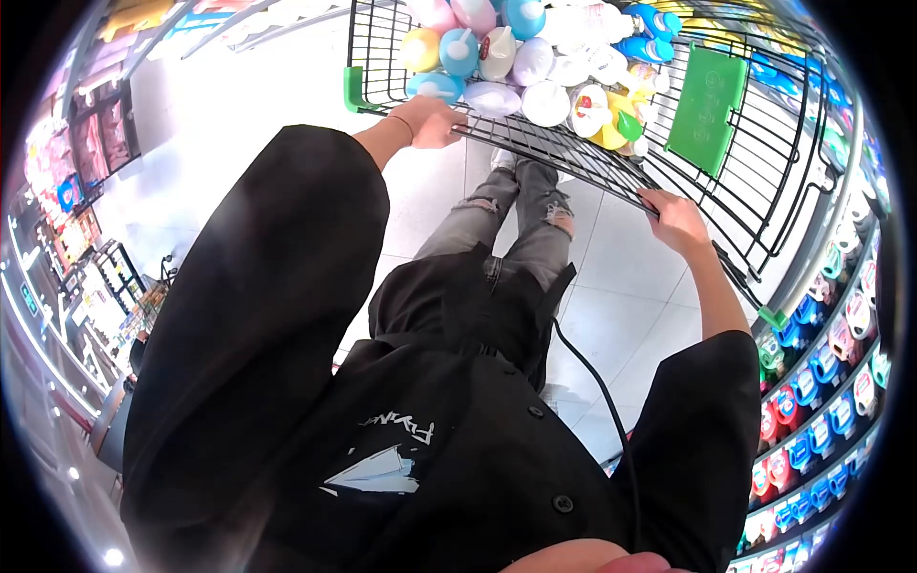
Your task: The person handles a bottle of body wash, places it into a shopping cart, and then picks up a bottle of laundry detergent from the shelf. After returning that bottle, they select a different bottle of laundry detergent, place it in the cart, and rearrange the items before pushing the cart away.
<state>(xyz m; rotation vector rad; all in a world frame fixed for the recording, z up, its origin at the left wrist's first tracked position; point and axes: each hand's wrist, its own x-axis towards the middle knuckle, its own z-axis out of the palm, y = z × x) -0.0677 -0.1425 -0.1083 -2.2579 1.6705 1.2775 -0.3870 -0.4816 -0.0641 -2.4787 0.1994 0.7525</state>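
Observation:
Both hands are on the near rim of a black wire shopping cart (354, 91) with green corner pieces. My left hand (435, 124), with a thin dark band at its wrist, is closed around the rim toward the left end. Farther right, my right hand (676, 218) grips the same rim with its fingers curled over the wire. Inside the basket sit several bottles in pink, yellow, blue and white; a light-blue bottle (458, 55) and a yellow bottle (420, 50) are among them. Darker blue bottles (655, 21) lie toward the back right. A green panel (707, 110) is fixed to the cart's right side.
Curved by the lens, shelves of colourful bottles (820, 435) run close along the right side. Displays of packaged goods (72, 181) stand off to the left. Pale floor tiles (611, 296) lie beneath the cart. A black cable (600, 382) hangs beside my body.

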